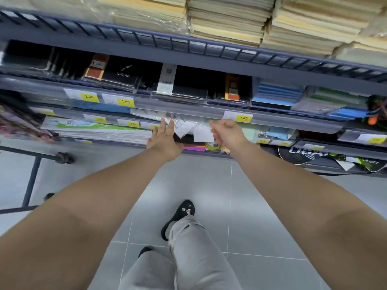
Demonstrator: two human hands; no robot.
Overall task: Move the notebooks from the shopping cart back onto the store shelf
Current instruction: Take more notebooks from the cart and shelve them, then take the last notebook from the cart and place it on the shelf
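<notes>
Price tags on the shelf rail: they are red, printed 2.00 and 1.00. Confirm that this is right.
Wrong in one respect: the price tags are yellow, not red. The head view shows them on the shelf rail, printed 2.00 and 1.00 as you say.

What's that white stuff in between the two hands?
The head view shows a clear-wrapped notebook pack, white with dark printed patterns, between the left hand and the right hand, at the shelf edge. It is blurry.
</notes>
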